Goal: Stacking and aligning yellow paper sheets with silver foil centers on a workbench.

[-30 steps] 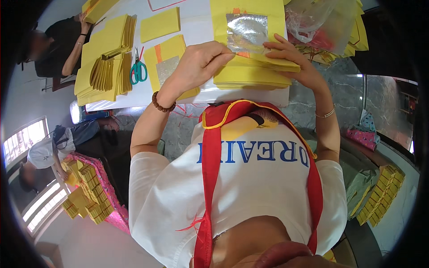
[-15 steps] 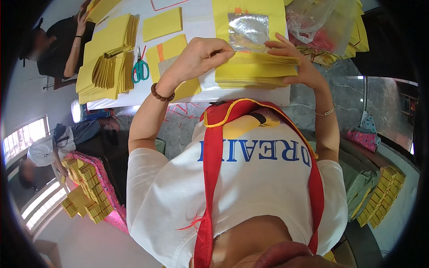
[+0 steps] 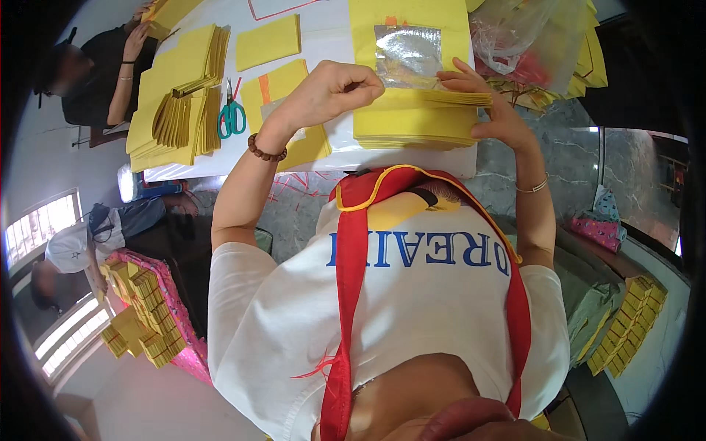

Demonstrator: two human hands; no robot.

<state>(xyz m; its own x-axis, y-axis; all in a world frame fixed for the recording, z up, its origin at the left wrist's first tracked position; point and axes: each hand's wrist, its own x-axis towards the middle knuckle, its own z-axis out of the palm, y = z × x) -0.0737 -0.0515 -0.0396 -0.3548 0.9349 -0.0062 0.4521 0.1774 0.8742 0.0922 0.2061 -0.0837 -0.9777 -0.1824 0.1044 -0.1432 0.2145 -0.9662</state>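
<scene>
Peeling the top sheet [image 3: 412, 99] from the yellow stack [image 3: 415, 125] at the desk's [image 3: 323, 22] near edge: left hand [image 3: 334, 88] pinching its edge, right hand [image 3: 489, 117] pressing the stack; lifting it clear comes next.

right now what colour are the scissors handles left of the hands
Green, with a red inner edge, on the scissors; the head view shows them best.

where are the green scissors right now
In the head view, the green-handled scissors lie on the white table, left of the person's left hand, beside fanned yellow sheets.
</scene>
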